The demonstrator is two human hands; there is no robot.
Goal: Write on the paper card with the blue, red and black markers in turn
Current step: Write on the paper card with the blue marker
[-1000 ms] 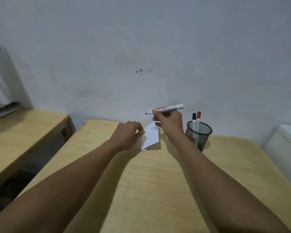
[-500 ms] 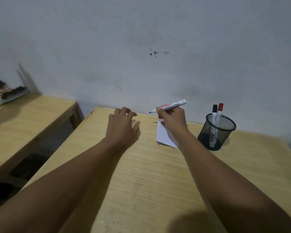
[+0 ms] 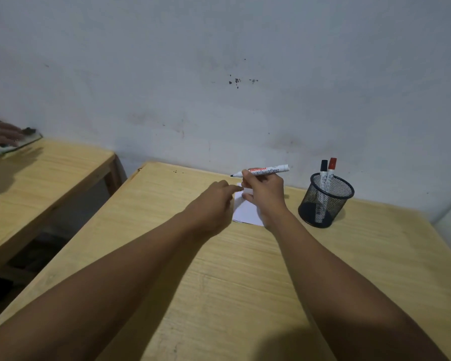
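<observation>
The left hand (image 3: pixel 214 201) has come in from its flat rest on the bare wood half a second ago and now lies beside the paper card (image 3: pixel 246 213), its forefinger stretched toward the card's upper left corner and close to the right hand's fingers; whether it touches the card cannot be told. This hand's grip is loose and holds nothing. The right hand (image 3: pixel 264 190) has stayed over the card, and its grip is clenched round the uncapped marker (image 3: pixel 262 171), which lies nearly level above the card, dark tip pointing left, clear of the paper. The ink colour cannot be told; the barrel is white with red and black print.

The card is a small white sheet, smooth and matt, lying flat near the far edge of the surface (image 3: pixel 245 295), partly hidden under the right hand and wrist. The surface is pale wood with a fine straight grain and a squared far left corner. Near the far right edge, just right of the right wrist, stands a round black wire-mesh pen cup (image 3: pixel 326 201); in it stand upright a black-capped marker (image 3: pixel 323 175) and a red-capped marker (image 3: pixel 330 173), side by side. Behind is a rough grey-white wall (image 3: pixel 219 74) with a few dark specks. At the left a second wooden bench (image 3: pixel 37 178) stands apart, with another person's hand (image 3: pixel 0 132) at its far left edge.
</observation>
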